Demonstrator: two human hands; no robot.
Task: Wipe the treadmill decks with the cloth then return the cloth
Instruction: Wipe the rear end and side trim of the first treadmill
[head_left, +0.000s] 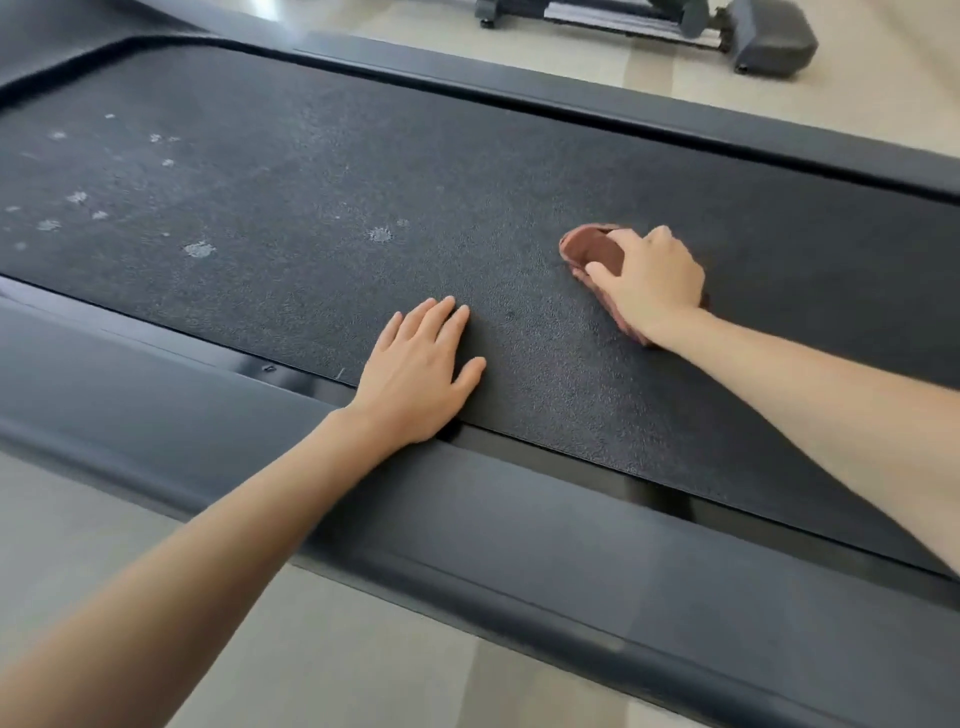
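A black treadmill deck (311, 171) runs across the view from upper left to lower right. A reddish-brown cloth (592, 249) lies bunched on the belt at the right of centre. My right hand (649, 280) lies on top of it, fingers curled over the cloth and thumb against its near side. My left hand (421, 369) rests flat on the belt near its front edge, fingers straight, holding nothing. Several whitish dusty spots (200, 249) mark the belt to the left of both hands.
A dark grey side rail (467, 530) borders the belt on my side, and another rail (623, 109) runs along the far side. Pale floor shows in front and behind. Another exercise machine's base (727, 31) stands at the top right.
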